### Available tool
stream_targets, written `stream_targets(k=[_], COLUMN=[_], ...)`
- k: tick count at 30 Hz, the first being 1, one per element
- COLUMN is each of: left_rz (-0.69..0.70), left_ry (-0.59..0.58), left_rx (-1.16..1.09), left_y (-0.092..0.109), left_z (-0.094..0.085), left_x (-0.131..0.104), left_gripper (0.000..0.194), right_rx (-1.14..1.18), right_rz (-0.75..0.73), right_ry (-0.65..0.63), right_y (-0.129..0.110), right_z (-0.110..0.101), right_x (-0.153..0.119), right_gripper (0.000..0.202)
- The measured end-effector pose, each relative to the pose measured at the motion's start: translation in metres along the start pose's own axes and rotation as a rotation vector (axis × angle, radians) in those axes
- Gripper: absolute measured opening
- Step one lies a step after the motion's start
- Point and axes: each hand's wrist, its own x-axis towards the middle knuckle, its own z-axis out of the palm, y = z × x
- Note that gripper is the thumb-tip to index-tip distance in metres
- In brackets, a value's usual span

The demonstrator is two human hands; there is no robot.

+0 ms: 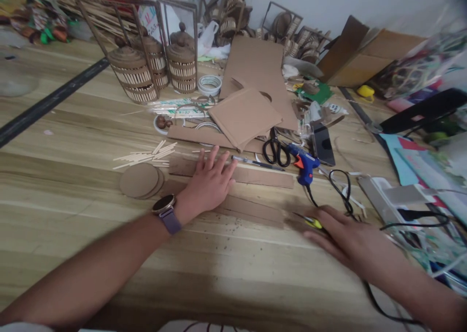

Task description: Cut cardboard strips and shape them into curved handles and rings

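My left hand point(213, 183), with a watch on its wrist, lies palm down with fingers spread on a long cardboard strip point(262, 176). A second strip point(253, 210) lies just nearer to me. To the right, my right hand point(335, 232) is closed around a yellow-and-black craft knife point(312, 221), its thin tip pointing left near that strip's right end. A pen point(257, 163) lies beyond my left fingertips. Cardboard discs point(139, 180) and thin wooden sticks point(148, 156) are left of my left hand.
Black scissors point(276, 149), a blue glue gun point(304, 166) and a phone point(323, 143) lie beyond the strips. Cardboard sheets point(244, 115), a tape roll point(209, 85) and stick lanterns point(134, 72) stand farther back. A power strip point(383, 205) and black cables are at right.
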Motion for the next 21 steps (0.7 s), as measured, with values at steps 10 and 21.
stream_targets(k=[10,21], left_rz=[0.024,-0.099], left_ry=[0.204,0.093], left_rx=[-0.369,-0.082], left_y=[-0.011,-0.015], left_z=[-0.011,-0.014], left_x=[0.007,0.008], left_gripper=[0.041,0.045], right_rx=[0.165,0.098], right_rz=[-0.059,-0.059], right_ry=[-0.088,-0.106], right_y=[-0.047,-0.021], right_z=[0.008,0.000], right_x=[0.040,0.018], right_gripper=[0.030,0.036])
